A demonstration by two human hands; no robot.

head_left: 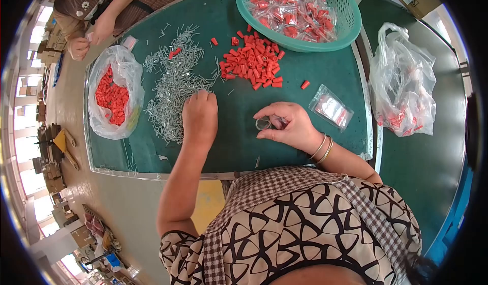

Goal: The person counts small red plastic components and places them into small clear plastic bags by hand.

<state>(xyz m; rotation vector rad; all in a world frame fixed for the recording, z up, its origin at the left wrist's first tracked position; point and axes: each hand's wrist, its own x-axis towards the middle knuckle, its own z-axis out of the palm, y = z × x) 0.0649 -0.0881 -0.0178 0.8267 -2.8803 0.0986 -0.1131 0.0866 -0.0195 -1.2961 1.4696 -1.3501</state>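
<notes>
My left hand [200, 116] is closed, knuckles up, at the right edge of a spread pile of small silver screws [170, 94]. Its fingertips are curled under, so what they pinch is hidden. To the right, my right hand [291, 127] curves its thumb and fingers around a small clear plastic bag [263, 124], whose round mouth faces left. Beyond the hands lies a heap of red plastic caps [254, 61]. One loose red cap [305, 84] sits apart, above my right hand. Close to that wrist is a flat clear packet [331, 108].
A green basket [325, 45] of bagged red caps stands at the back right. A plastic bag of red pieces [136, 89] sits at the left edge. Another white plastic bag [406, 76] lies on the right-hand table. Another person's hands [104, 28] are at the upper left.
</notes>
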